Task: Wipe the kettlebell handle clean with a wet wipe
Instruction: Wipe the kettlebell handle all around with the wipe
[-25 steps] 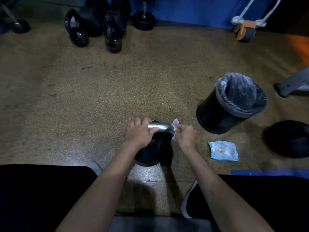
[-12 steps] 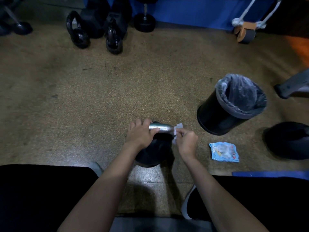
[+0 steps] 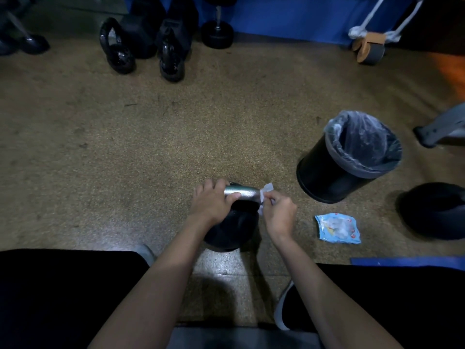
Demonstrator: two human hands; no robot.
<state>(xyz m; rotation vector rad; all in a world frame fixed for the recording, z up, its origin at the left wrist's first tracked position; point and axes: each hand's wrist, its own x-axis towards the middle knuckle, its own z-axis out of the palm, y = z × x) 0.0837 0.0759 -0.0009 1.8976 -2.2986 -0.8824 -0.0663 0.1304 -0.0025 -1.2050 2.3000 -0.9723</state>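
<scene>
Black kettlebell [image 3: 232, 227] on speckled floor between my knees, silver handle [image 3: 242, 193] shiny. My left hand [image 3: 212, 204] wraps handle's left end. My right hand [image 3: 280, 214] pinches white wet wipe [image 3: 265, 196] against handle's right end.

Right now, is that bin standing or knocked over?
Standing: the bin rests on its base on the floor, with its lined mouth facing up.

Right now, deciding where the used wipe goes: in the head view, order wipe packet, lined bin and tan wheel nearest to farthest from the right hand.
1. wipe packet, floor just right of the right hand
2. lined bin, ahead and right
3. tan wheel, far ahead by the blue wall
</scene>
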